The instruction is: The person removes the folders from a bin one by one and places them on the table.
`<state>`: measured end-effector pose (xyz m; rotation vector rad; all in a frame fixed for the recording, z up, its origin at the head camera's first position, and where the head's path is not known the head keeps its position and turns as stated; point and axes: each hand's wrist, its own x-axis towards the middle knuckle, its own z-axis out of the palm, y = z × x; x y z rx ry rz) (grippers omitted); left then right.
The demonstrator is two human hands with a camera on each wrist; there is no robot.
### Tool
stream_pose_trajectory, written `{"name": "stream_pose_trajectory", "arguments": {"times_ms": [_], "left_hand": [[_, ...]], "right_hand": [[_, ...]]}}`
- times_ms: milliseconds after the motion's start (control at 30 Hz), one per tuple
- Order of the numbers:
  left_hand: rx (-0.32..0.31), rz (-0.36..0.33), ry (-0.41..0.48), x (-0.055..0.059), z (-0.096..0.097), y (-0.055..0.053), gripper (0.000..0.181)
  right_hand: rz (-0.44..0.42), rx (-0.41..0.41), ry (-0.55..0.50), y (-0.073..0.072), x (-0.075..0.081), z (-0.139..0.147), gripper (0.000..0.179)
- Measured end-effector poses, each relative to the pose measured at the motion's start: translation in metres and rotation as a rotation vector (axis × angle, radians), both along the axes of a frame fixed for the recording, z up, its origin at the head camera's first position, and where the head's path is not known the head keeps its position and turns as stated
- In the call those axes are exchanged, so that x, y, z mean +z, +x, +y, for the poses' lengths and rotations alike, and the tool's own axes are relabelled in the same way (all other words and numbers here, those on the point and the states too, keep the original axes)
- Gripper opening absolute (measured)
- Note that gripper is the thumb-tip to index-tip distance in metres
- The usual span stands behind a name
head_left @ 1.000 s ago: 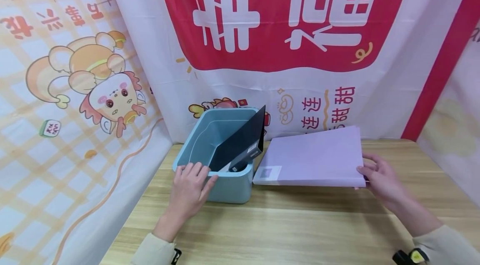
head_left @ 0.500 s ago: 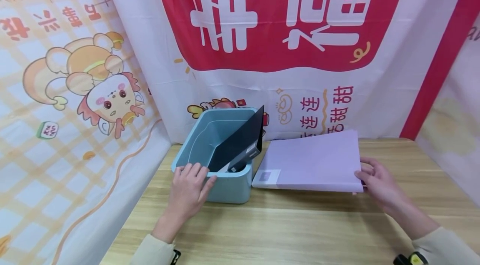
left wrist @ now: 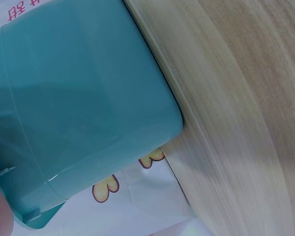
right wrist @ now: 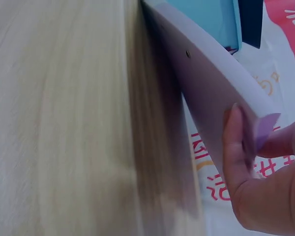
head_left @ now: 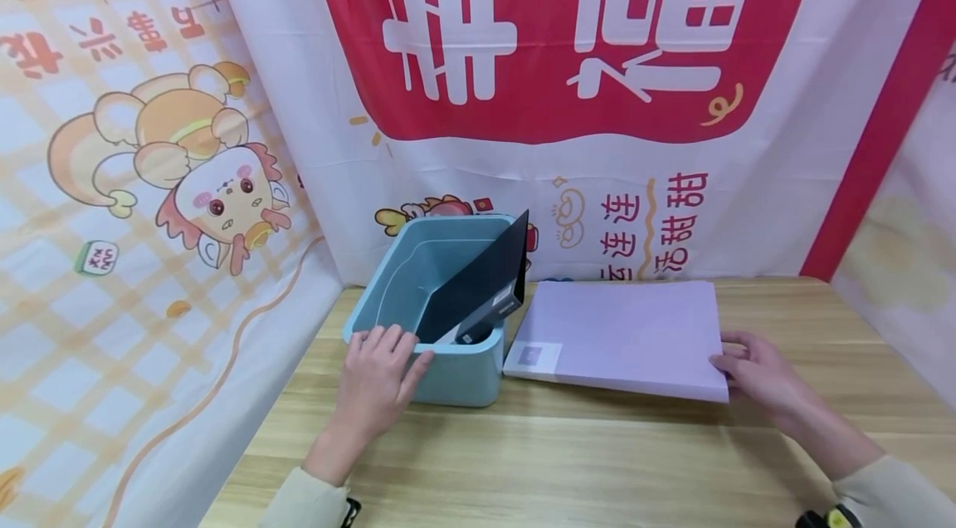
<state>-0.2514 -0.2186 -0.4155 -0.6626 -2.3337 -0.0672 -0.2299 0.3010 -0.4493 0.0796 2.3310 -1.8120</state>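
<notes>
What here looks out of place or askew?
The black folder leans askew in the blue bin, one corner poking up out of it. The backdrop's big characters also lie sideways. I see no spill or damage.

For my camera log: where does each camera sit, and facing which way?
Head: worn on head, facing forward and down at bin, folder; left hand, right hand show.
Left wrist: worn there, facing bin; part of hand shows.
Right wrist: worn there, facing folder and table; gripping fingers show.
Head and right wrist share folder.

Bin (head_left: pixel 457 379), binder (head_left: pixel 480 286) inside, stands left of folder (head_left: pixel 623 333).
</notes>
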Motion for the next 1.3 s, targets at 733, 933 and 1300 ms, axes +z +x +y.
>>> {"name": "stream_pose_trajectory", "arguments": {"times_ms": [733,933,1300], "left_hand": [[0.013,-0.011,0.000,-0.001,0.000,-0.001,0.034],[0.014,-0.013,0.000,-0.002,0.000,-0.001,0.034],[0.011,-0.017,0.010,-0.001,0.000,0.001,0.034]], "right_hand": [[0.009,0.104,0.338,-0.002,-0.014,0.009,0.058],[0.035,0.125,0.370,-0.002,-0.016,0.008,0.049],[0.003,0.129,0.466,-0.002,-0.022,0.007,0.021]]}}
